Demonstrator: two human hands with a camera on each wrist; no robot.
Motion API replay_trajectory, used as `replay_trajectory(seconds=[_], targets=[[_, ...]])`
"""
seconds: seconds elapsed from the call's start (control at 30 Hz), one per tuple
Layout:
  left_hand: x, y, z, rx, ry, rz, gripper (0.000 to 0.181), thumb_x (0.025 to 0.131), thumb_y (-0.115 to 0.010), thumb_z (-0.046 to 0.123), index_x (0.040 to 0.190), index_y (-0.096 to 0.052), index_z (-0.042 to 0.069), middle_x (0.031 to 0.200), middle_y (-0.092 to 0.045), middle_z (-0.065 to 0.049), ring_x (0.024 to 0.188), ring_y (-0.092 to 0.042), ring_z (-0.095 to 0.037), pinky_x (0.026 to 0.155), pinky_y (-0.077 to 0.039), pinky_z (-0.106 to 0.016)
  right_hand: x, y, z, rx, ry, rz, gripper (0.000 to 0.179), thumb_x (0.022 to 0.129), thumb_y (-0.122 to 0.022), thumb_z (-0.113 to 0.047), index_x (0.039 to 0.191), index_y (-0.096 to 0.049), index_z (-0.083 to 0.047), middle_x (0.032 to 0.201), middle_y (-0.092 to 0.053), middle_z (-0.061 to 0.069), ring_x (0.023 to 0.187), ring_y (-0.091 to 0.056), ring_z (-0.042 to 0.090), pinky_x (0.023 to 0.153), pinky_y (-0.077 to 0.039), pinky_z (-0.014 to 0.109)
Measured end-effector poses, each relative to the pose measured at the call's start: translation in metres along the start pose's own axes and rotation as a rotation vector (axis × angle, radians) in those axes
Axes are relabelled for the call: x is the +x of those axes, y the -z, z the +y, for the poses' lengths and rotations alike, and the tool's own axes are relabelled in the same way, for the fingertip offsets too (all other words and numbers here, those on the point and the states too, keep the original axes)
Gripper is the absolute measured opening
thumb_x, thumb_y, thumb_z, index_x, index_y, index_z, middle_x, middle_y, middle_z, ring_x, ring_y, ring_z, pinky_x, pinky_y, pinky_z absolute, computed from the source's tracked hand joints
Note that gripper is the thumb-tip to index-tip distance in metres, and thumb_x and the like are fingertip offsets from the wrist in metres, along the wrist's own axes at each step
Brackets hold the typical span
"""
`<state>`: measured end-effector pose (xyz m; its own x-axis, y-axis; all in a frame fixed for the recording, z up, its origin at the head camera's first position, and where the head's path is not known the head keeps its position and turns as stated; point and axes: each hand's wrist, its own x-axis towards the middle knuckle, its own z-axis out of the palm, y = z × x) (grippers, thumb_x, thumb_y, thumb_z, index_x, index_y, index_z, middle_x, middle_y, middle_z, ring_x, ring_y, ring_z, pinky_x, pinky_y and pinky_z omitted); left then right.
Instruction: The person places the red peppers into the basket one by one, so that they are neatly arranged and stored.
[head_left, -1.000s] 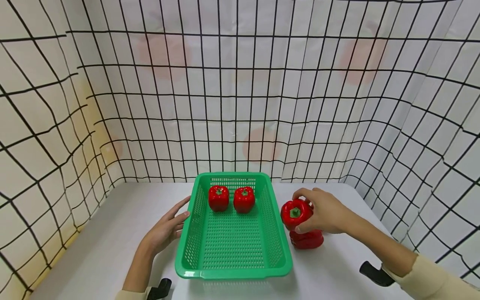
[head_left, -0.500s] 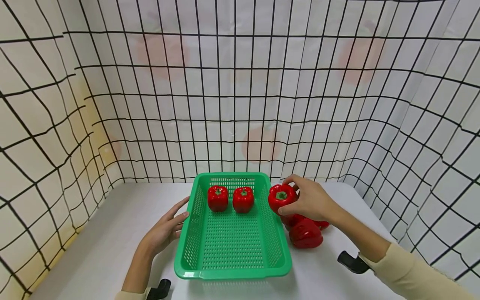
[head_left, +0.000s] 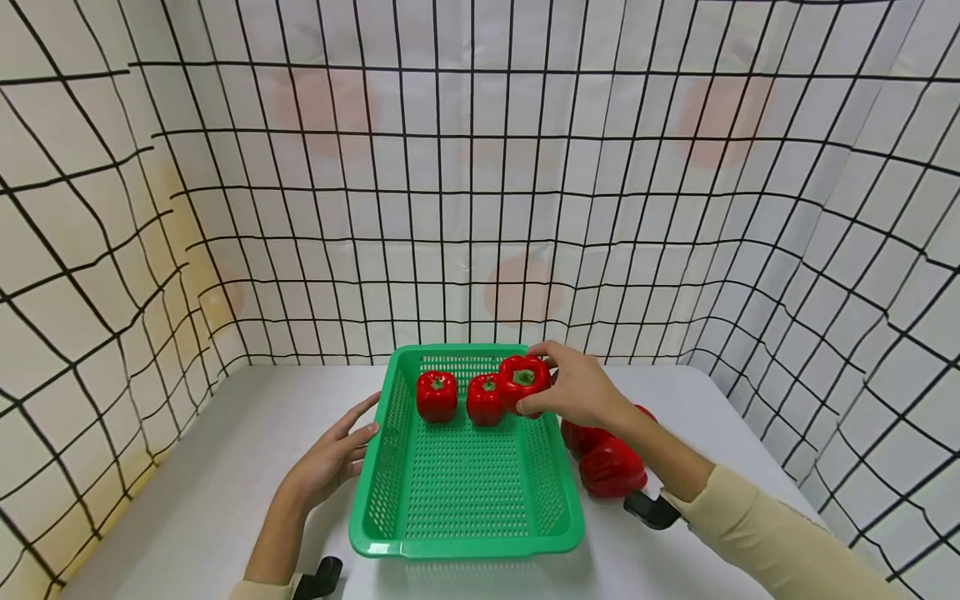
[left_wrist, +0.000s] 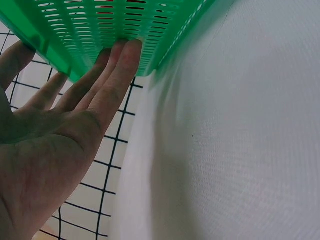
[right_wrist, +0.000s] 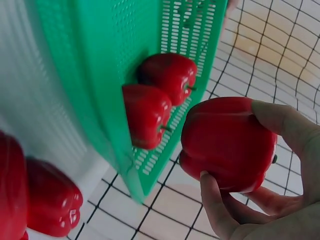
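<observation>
A glossy, deep-red bell pepper (head_left: 522,380), blocky and lobed with a green stem facing the near side, is raised over the far right part of a green perforated plastic basket (head_left: 465,547), pinched between the thumb and fingers of the right hand (head_left: 581,387). The left hand (head_left: 330,458), fingers extended and holding nothing, touches the basket's left wall. Inside, at the far end, sit a left-hand pepper (head_left: 437,397) and a right-hand pepper (head_left: 485,402) (the latter partly hidden by the raised one). More red peppers (head_left: 612,468) lie right of the basket on the white table (head_left: 225,467), partly covered by the right forearm.
</observation>
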<state>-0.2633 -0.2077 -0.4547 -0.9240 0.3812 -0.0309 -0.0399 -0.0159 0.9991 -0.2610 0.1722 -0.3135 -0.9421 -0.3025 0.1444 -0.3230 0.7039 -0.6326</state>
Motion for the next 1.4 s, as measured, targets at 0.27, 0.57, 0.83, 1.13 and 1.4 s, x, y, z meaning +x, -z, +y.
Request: replay_trajectory(seconds=[0.27, 0.57, 0.83, 1.13, 1.4], targets=[[0.0, 0.0, 0.0, 0.0, 0.007, 0.006, 0.065, 0.108, -0.051, 0.029, 0.163, -0.018, 0.028, 0.146, -0.051, -0.028, 0.122, -0.065, -0.036, 0.094, -0.06, -0.042, 0.012, -0.024, -0.015, 0.043, -0.017, -0.031, 0.07, 0.074, -0.086, -0.027, 0.136, -0.057, -0.013, 0.121, -0.069, 0.008, 0.101, -0.066, 0.022, 0.08, -0.059, 0.035], [0.001, -0.001, 0.001, -0.003, 0.003, -0.007, 0.064, 0.108, -0.05, 0.028, 0.163, -0.018, 0.028, 0.145, -0.051, -0.027, 0.121, -0.066, -0.034, 0.094, -0.06, -0.041, 0.021, -0.054, -0.023, 0.121, -0.023, -0.086, 0.068, 0.072, -0.088, -0.022, 0.132, -0.058, -0.014, 0.121, -0.068, 0.008, 0.104, -0.064, 0.022, 0.08, -0.06, 0.035], [-0.001, 0.0, 0.002, -0.002, 0.005, 0.0, 0.063, 0.108, -0.05, 0.028, 0.163, -0.018, 0.027, 0.144, -0.052, -0.026, 0.12, -0.067, -0.033, 0.094, -0.06, -0.04, 0.033, -0.078, -0.027, 0.14, -0.019, -0.136, 0.064, 0.072, -0.089, -0.02, 0.128, -0.059, -0.013, 0.119, -0.068, 0.007, 0.104, -0.063, 0.023, 0.077, -0.058, 0.034], [0.001, -0.001, 0.002, 0.0, 0.005, 0.003, 0.063, 0.108, -0.05, 0.027, 0.163, -0.019, 0.028, 0.143, -0.053, -0.026, 0.118, -0.068, -0.032, 0.093, -0.06, -0.041, 0.045, -0.101, -0.028, 0.153, -0.066, -0.177, 0.067, 0.073, -0.09, -0.02, 0.131, -0.056, -0.013, 0.117, -0.065, 0.011, 0.101, -0.061, 0.024, 0.073, -0.058, 0.036], [0.0, -0.002, 0.003, 0.007, 0.013, 0.011, 0.065, 0.107, -0.051, 0.029, 0.163, -0.018, 0.028, 0.146, -0.051, -0.027, 0.12, -0.067, -0.035, 0.093, -0.06, -0.041, 0.052, -0.117, -0.027, 0.135, -0.106, -0.213, 0.068, 0.072, -0.092, -0.021, 0.131, -0.059, -0.015, 0.12, -0.064, 0.012, 0.105, -0.059, 0.028, 0.074, -0.059, 0.039]])
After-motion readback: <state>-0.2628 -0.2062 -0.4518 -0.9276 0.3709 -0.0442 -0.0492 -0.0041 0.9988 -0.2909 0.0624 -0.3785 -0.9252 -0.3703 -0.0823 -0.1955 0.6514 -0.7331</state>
